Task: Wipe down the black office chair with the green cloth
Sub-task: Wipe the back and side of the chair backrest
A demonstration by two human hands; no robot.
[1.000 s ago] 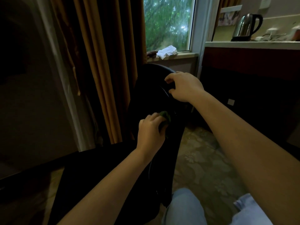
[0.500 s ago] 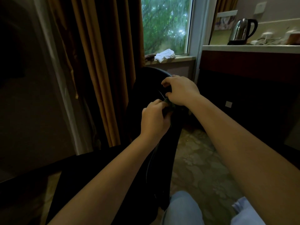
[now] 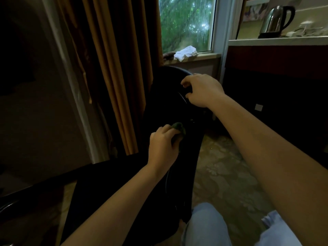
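Green marks the working point: the green cloth (image 3: 178,126) is bunched under the curled fingers of our left hand (image 3: 163,145), which grips it and presses it against the back of the black office chair (image 3: 165,100). Only a small wad shows past the fingertips; the hand hides the rest.

Our right hand (image 3: 202,90) sits above and beyond the left hand. Its fingers curl over the top edge of the chair back and hold it, which we judge steadies the chair against the wiping pressure.

What has changed: half a second ago the left hand and cloth were directly under the right hand, touching it. They now lie well below it, with bare chair back between the two hands. One second ago the left hand was at about this same lower level. We read this as an up-and-down stroke along one strip of the chair back, now at its lower end.

For the task, that strip is being covered, while the surfaces to either side of the left hand and nearer us are probably still to wipe. A white rag (image 3: 186,52) lies beyond the right hand and is not in use.
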